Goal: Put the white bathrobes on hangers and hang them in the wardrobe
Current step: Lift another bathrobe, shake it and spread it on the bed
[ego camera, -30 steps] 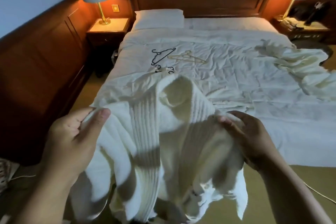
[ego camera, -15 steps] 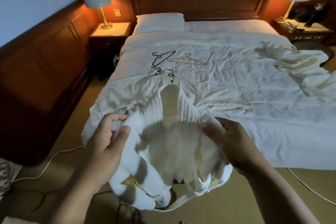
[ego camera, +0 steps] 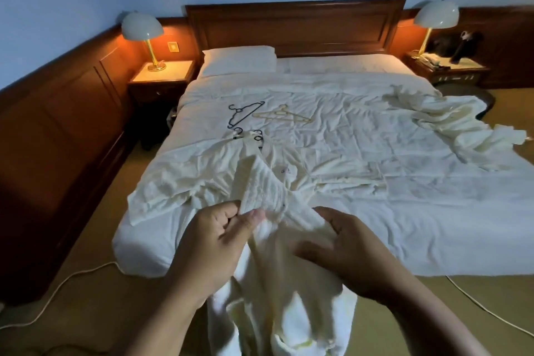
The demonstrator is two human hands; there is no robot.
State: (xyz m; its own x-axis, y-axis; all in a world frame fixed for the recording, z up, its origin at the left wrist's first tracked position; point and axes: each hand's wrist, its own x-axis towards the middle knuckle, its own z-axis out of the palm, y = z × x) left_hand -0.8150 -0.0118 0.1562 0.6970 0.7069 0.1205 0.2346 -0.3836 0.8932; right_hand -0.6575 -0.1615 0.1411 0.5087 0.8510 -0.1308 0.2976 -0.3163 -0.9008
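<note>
Bathrobe (ego camera: 277,283) is bunched up at the foot of the bed (ego camera: 361,211), partly on the mattress, the rest hanging off the edge. Left hand (ego camera: 213,243) fingers pinch the ribbed collar, right hand (ego camera: 355,257) fingers curl round the fabric just beside it. Black hanger (ego camera: 244,113) and pale hanger (ego camera: 281,117) lie side by side mid-bed. Second robe (ego camera: 450,124) sits crumpled along the bed's right edge.
</note>
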